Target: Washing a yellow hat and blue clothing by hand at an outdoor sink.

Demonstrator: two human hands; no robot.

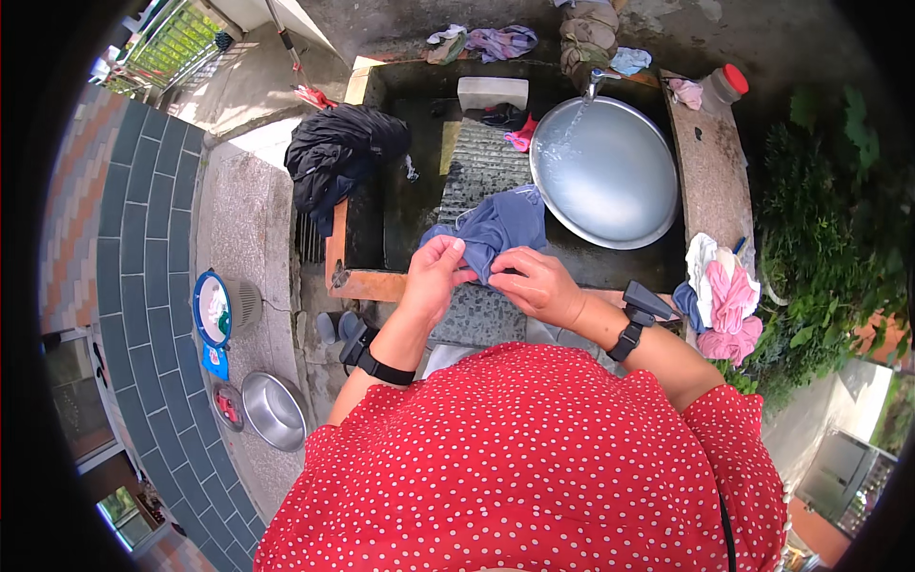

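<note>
A blue-grey cloth garment [504,218] lies bunched over the lower end of a ribbed stone washboard [480,168]. My left hand [436,275] pinches its near edge between thumb and fingers. Close beside it, my right hand [532,282] grips the same edge with bent fingers. The cloth between both hands is slightly raised and folded. Right of the washboard, a large round metal basin [607,179] sits in the stone sink, and water runs into it from a tap [595,82]. A small pink and red cloth piece [523,134] lies against the basin's left rim.
Black clothing [343,150] is heaped on the sink's left wall. Pink and white garments [725,286] lie on the right ledge [711,157], with a red-lidded jar [725,84] farther back. A bucket [243,304] and a metal bowl [273,411] stand on the left paving.
</note>
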